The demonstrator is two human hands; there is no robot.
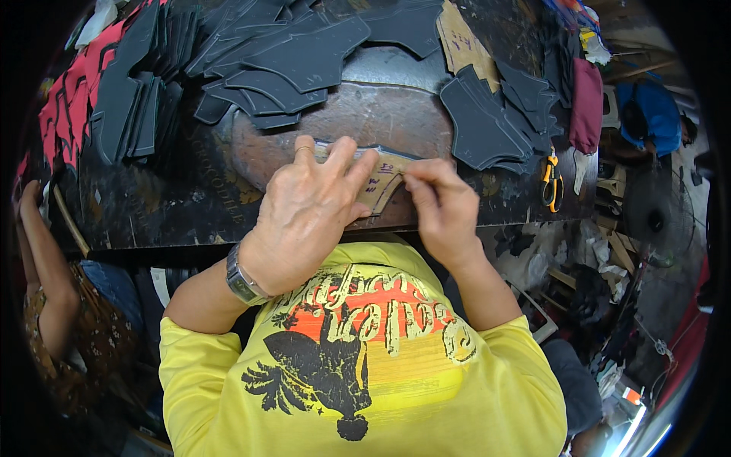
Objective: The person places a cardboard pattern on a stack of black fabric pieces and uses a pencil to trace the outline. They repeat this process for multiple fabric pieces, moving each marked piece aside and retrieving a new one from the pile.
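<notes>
On the table edge in front of me lies a tan cardboard pattern (378, 185) with handwritten marks, on top of a dark cut piece whose edge shows along its far side. My left hand (308, 199) rests over the pattern's left part with fingers spread, pressing it down; a ring and a wristwatch are on it. At the pattern's right edge my right hand (445, 204) is closed in a pinch. Whatever its fingertips may hold is hidden. Overlapping black cut pieces (304, 57) lie beyond my hands, and another pile of black pieces (487, 122) is at the right.
Stacked black pieces (137, 91) and red pieces (68, 99) line the table's left side. Orange-handled snips (551, 181) lie near the right edge. Another tan pattern (466, 46) sits at the back. A person's arm (49, 266) is at the left; a fan (656, 219) stands at the right.
</notes>
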